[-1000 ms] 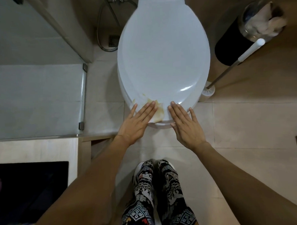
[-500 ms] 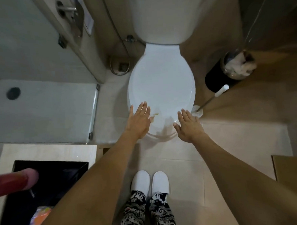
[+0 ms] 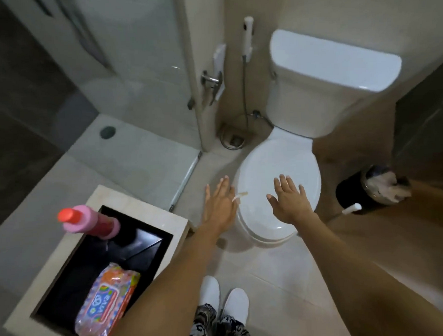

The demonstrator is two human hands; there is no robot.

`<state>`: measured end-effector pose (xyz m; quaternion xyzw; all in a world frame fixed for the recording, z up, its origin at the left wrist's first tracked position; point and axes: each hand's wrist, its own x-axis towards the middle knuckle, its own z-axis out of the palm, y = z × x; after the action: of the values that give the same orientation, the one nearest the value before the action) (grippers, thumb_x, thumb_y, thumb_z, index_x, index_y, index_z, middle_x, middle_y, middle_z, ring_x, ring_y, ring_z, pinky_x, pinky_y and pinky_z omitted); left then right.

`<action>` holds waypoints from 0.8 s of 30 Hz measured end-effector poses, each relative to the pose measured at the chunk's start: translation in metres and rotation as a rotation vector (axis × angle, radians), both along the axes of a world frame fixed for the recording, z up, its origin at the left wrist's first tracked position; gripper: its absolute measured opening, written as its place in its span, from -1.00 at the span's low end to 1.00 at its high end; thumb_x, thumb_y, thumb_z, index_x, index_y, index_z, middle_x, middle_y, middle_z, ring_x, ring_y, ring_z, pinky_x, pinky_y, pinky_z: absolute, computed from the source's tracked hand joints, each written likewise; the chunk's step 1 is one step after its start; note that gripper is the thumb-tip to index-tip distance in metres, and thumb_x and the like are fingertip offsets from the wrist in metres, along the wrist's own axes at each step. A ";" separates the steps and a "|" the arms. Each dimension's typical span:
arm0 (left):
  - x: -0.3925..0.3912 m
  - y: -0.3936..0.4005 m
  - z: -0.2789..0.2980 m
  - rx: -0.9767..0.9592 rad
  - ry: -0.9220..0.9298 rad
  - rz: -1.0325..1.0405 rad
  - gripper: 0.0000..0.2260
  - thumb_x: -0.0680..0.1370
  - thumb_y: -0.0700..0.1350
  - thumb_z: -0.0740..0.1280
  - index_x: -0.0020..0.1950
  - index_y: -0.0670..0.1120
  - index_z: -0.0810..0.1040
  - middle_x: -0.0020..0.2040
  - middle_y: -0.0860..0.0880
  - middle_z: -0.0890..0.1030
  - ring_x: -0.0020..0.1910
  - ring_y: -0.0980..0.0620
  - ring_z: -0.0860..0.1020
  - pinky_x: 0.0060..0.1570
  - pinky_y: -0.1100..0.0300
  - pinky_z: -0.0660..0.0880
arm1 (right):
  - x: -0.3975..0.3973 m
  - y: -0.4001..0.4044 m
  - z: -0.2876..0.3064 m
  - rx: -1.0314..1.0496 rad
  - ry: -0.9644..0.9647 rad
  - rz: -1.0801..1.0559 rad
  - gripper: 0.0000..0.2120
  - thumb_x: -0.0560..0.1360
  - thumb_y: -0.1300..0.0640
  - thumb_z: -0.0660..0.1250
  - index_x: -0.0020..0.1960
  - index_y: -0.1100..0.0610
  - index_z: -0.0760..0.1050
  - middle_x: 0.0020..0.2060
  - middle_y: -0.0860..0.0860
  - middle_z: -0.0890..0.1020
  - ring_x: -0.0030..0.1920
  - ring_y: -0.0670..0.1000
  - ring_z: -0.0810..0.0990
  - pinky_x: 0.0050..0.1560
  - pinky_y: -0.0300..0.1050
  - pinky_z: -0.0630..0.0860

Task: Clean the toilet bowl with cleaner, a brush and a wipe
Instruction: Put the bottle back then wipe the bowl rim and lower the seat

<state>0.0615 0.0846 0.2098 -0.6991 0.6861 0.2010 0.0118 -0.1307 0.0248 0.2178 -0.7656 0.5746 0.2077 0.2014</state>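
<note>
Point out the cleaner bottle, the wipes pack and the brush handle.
cleaner bottle [image 3: 91, 223], head view, on its pink neck below the red cap.
wipes pack [image 3: 108, 301], head view, on the middle of its printed label.
brush handle [image 3: 351, 208], head view, on the white grip end.

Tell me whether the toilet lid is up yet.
No, the toilet lid lies shut over the bowl, with the left hand and right hand open above it.

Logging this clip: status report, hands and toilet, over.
Left hand and right hand open, empty, above the shut toilet lid. Yellowish smear on lid. Cleaner bottle, wipes pack untouched.
</note>
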 end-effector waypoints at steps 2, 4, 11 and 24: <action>0.022 0.016 -0.001 0.001 -0.002 0.075 -0.56 0.65 -0.08 0.06 0.53 -0.09 0.17 0.57 -0.06 -0.01 0.53 0.02 -0.03 0.48 -0.11 -0.15 | 0.022 0.001 0.005 0.003 0.001 0.038 -0.41 0.66 -0.11 -0.15 0.58 0.13 -0.19 0.56 0.07 -0.18 0.55 0.07 -0.22 0.50 0.10 -0.19; 0.044 0.033 -0.002 -0.019 0.003 0.159 -0.59 0.64 -0.07 0.09 0.50 -0.06 0.24 0.56 -0.06 0.05 0.52 0.02 0.04 0.47 -0.10 -0.13 | 0.045 0.004 0.009 0.006 0.007 0.082 -0.42 0.66 -0.10 -0.15 0.58 0.14 -0.18 0.56 0.08 -0.17 0.55 0.07 -0.20 0.50 0.10 -0.16; 0.119 0.103 -0.007 -0.055 -0.064 0.410 -0.66 0.58 -0.01 0.12 0.27 -0.03 0.54 0.48 -0.07 0.30 0.43 0.02 0.29 0.40 -0.03 -0.02 | 0.139 0.030 0.011 0.046 -0.025 0.258 -0.42 0.66 -0.07 -0.08 0.57 0.16 -0.13 0.56 0.09 -0.08 0.55 0.05 -0.13 0.50 0.07 -0.09; 0.201 0.186 -0.083 -0.001 -0.038 0.839 -0.75 0.38 -0.21 0.46 0.05 -0.17 0.65 0.27 -0.23 0.52 0.24 -0.18 0.51 0.26 -0.18 0.35 | 0.237 0.081 -0.061 0.151 0.002 0.602 -0.44 0.66 -0.06 -0.08 0.57 0.16 -0.10 0.56 0.12 -0.07 0.55 0.09 -0.13 0.50 0.08 -0.07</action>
<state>0.2629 0.2711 0.1265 -0.9215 0.3416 0.1752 -0.0585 0.1064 0.1056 0.1571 -0.8840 0.3053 0.3008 0.1865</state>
